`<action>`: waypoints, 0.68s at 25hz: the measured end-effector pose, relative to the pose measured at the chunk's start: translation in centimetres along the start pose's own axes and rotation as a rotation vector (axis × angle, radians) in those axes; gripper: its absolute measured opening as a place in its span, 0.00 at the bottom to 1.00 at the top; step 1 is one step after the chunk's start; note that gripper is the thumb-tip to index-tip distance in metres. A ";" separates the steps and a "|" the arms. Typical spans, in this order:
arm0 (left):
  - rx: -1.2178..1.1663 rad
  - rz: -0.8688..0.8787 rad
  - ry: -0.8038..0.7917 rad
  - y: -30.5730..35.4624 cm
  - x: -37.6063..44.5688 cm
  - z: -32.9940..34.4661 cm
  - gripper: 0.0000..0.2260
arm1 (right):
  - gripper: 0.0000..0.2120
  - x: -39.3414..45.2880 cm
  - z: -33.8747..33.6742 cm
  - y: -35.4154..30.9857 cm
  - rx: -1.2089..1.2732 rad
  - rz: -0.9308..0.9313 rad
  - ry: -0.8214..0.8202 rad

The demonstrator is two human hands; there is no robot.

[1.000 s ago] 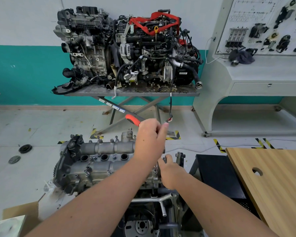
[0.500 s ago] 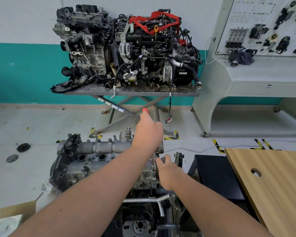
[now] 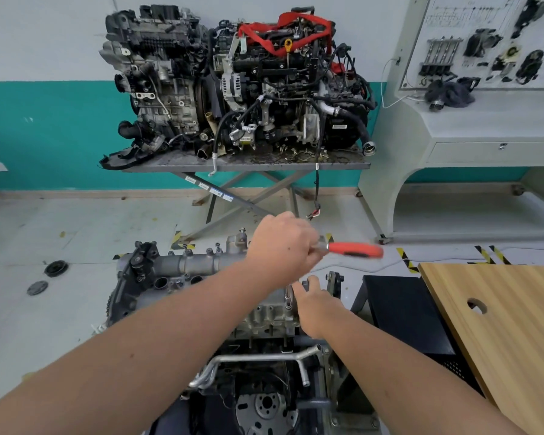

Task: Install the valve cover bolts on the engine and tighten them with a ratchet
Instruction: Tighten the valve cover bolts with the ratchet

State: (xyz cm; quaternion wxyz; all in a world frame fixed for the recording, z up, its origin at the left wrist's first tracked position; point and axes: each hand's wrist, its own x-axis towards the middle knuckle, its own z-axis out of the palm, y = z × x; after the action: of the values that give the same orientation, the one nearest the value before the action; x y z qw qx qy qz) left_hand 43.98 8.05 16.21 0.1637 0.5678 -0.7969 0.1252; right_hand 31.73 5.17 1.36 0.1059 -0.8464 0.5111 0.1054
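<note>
The left hand [image 3: 283,246] grips the ratchet [image 3: 352,249]; the right hand [image 3: 311,301] steadies its extension [image 3: 288,298]. A tilt could slip the socket off the bolt.

- The ratchet [image 3: 352,248] is swinging round in the left hand [image 3: 285,246]: its red handle was pointing to about 10 o'clock one second ago, was almost hidden behind the hand half a second ago, and now it is pointing to about 3 o'clock, blurred from the motion.
- The left hand is turning with it, and the wrist is now rolling so that the knuckles are facing to the right.
- The right hand [image 3: 314,304] is staying at the extension bar [image 3: 288,298] on the engine [image 3: 182,271], but its fingers are shifting a little.
</note>
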 end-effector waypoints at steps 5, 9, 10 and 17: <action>-0.107 -0.063 0.503 -0.2 -1.9 2.8 0.23 | 0.33 0.4 0.2 0.1 0.033 -0.012 0.008; -0.729 -0.311 0.442 0.7 -2.7 3.8 0.12 | 0.30 0.4 0.5 0.2 0.129 -0.102 -0.001; -0.879 -0.360 0.468 1.2 -2.9 4.0 0.10 | 0.31 0.3 0.4 0.2 0.059 -0.072 -0.003; -1.866 -1.039 0.371 2.2 -1.4 3.0 0.22 | 0.30 0.3 0.5 0.1 0.010 -0.015 0.008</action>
State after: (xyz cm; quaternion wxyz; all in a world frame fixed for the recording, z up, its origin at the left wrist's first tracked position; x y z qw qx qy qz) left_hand 41.93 8.80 12.92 0.6820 0.4598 -0.2027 -0.5313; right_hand 31.73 4.97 0.80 0.1090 -0.8502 0.5056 0.0984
